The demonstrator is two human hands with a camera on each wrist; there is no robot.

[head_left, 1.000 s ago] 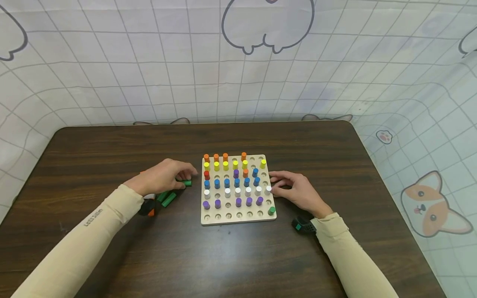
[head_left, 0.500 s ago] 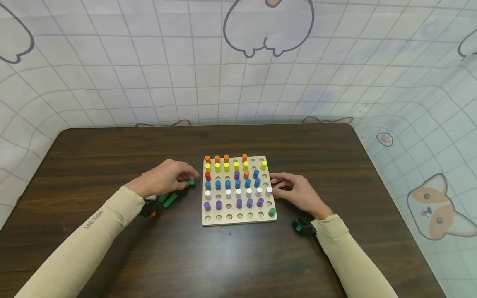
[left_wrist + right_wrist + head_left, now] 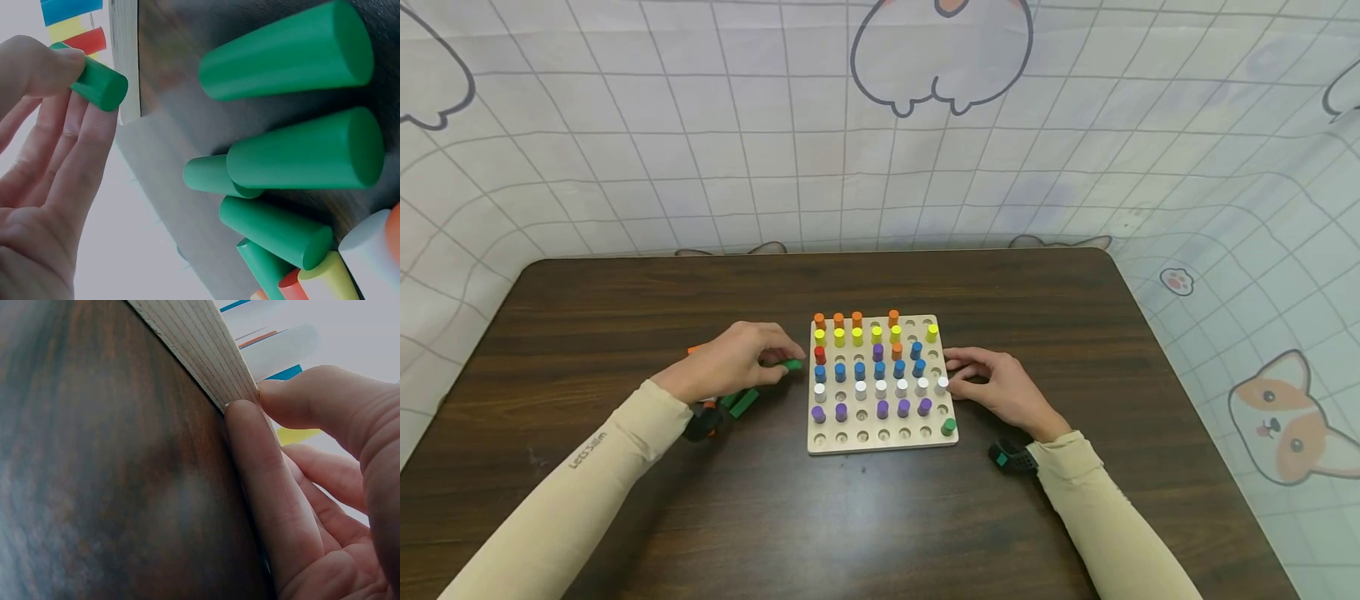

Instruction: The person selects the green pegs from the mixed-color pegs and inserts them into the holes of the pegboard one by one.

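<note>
My left hand (image 3: 737, 362) pinches a green peg (image 3: 103, 84) between thumb and fingertips, just left of the wooden pegboard (image 3: 852, 425). The peg's end sticks out past the fingertips towards the board's left edge. Under and beside that hand lie several loose green pegs (image 3: 306, 150). At the board's right edge rests my right hand (image 3: 1000, 387), its thumb tip at the top edge and a finger against the side face. Pegs stand in coloured rows: orange at the back, then yellow, mixed, blue (image 3: 860, 371), white (image 3: 881, 389) and purple. One green peg (image 3: 949, 427) stands in the front-right corner hole.
More loose pegs, among them a yellow peg (image 3: 328, 278) and a white peg (image 3: 369, 244), lie by the left wrist. The board sits mid-table on dark wood (image 3: 850, 533). A white gridded cloth (image 3: 737, 125) hangs behind the table and along its right side.
The left hand has moved slightly right, bringing the pinched green peg off the loose ones and close to the board's left edge. The right hand has stayed at the board.
</note>
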